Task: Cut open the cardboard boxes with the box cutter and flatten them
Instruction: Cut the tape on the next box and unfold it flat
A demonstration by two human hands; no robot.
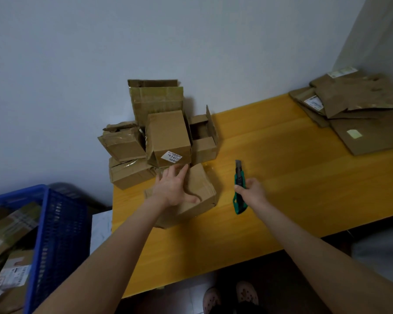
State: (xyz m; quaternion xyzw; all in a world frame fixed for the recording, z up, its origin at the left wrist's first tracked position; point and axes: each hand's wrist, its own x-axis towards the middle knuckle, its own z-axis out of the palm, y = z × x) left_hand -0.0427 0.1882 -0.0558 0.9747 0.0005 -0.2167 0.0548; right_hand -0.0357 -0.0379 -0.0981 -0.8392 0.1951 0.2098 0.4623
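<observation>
On the yellow desk [281, 177], my left hand [174, 189] rests with fingers spread flat on a small box [201, 184], just in front of the pile [166, 137] of boxes against the wall. My right hand [252, 192] grips the green cutter [239, 176], blade out, beside that box. Flattened cardboard [354, 109] lies at the desk's far right, and a blue crate [55, 223] stands to the left.

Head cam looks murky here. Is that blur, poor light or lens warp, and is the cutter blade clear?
Head view: dim, flat light, soft shadows, no strong glare; wide-angle warp bows the table edge; the blue crate at lower left is smeared; the box cutter is fairly sharp, blade out.
</observation>
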